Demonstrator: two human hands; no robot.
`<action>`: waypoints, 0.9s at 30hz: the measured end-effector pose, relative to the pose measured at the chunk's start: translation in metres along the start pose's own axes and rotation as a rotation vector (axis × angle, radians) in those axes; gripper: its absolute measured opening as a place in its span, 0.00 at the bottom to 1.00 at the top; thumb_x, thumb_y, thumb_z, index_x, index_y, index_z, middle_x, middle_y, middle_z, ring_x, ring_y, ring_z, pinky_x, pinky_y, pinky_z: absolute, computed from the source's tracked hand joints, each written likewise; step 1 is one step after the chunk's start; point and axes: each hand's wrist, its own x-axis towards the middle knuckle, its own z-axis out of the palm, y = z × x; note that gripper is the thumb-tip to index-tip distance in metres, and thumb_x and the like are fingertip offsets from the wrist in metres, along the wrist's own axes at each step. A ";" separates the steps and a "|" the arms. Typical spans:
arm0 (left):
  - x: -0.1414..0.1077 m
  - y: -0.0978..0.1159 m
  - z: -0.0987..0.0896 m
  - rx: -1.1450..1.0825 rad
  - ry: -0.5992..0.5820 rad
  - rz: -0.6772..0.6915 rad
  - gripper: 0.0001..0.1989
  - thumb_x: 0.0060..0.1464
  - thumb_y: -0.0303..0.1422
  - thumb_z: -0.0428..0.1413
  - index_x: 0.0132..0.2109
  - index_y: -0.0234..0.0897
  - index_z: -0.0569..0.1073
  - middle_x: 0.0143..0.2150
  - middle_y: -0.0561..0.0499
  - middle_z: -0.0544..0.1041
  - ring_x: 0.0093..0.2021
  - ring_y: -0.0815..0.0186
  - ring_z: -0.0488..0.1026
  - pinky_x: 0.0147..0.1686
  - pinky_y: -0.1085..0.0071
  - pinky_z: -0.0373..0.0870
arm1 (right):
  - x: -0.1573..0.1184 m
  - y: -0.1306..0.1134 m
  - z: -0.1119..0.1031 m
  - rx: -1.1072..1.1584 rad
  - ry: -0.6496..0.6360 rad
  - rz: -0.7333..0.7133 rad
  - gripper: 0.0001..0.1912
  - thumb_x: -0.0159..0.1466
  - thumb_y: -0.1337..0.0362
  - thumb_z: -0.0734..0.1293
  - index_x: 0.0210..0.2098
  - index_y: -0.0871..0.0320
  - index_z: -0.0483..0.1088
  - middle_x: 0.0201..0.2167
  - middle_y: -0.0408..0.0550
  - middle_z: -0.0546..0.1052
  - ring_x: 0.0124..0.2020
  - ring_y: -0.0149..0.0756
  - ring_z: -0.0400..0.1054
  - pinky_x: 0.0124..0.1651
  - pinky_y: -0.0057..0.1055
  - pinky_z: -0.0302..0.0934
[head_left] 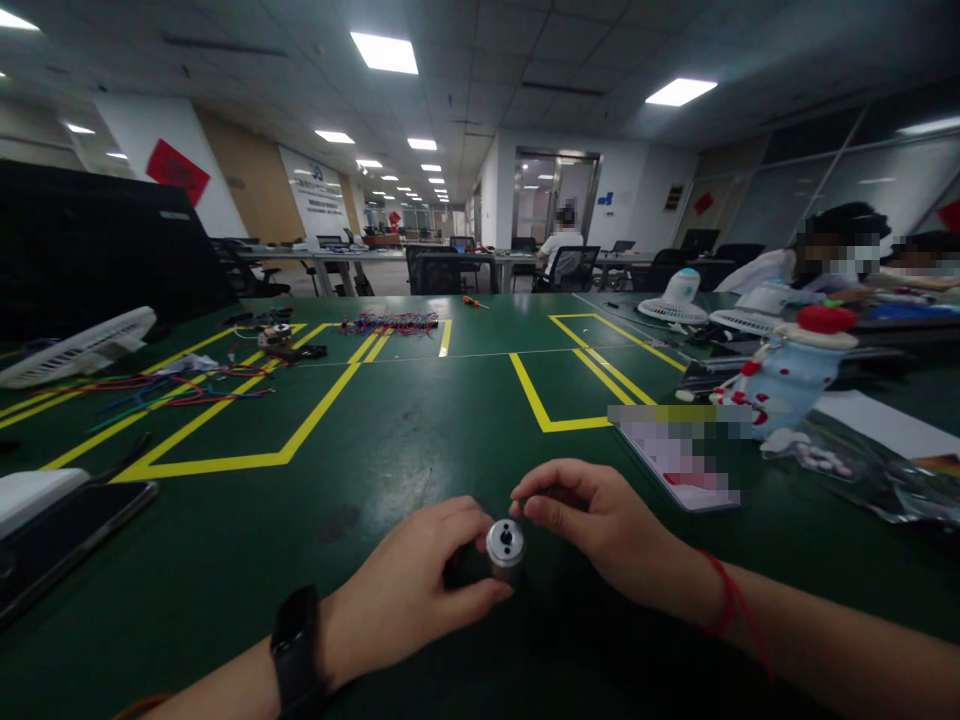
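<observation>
I have one metal cylinder [506, 545] gripped in the left hand [409, 570], near centre at the tabletop [420, 430]; the right hand [600, 510] is pinched narrow beside its rim, holding what I can't tell. I judge this a steadying step, calling next for fine fingertip control. I count one screwdriver [472, 302] far off.

An open stretch of table [427, 415] ran forward from the left hand [420, 560] and right hand [607, 525] toward the far screwdriver [475, 302]. Loose wires [187, 380] cluttered the left, while a phone [679, 468] lay just beyond the right hand, with a tall bottle [799, 370] and plastic bag [889, 490] crowding farther right.
</observation>
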 end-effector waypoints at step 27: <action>0.000 0.004 -0.002 0.017 -0.006 -0.019 0.06 0.58 0.35 0.59 0.40 0.39 0.70 0.37 0.54 0.71 0.36 0.65 0.67 0.33 0.71 0.59 | 0.023 0.032 -0.049 -0.603 0.019 -0.053 0.07 0.62 0.62 0.68 0.34 0.58 0.78 0.36 0.48 0.76 0.39 0.37 0.68 0.43 0.36 0.60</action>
